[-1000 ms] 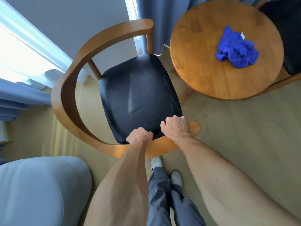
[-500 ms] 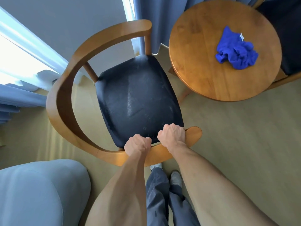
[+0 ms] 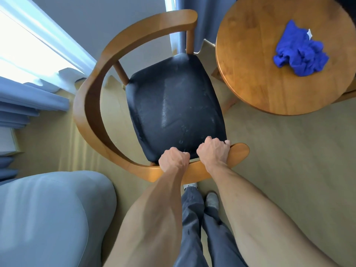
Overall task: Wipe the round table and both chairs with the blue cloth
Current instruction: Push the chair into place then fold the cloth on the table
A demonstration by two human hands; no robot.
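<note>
We have both hands on the armchair's curved wooden rail (image 3: pixel 92 105): our left hand (image 3: pixel 174 159) and right hand (image 3: pixel 213 153) are curled tight round its near stretch, close to the rail's end. Over the last second the armchair has slid toward us and a little away from the round table (image 3: pixel 248 78). The blue cloth (image 3: pixel 300 54) lies crumpled and untouched near the tabletop's far right edge. We judge this as positioning; the black seat (image 3: pixel 173 105) looks unwiped.
</note>
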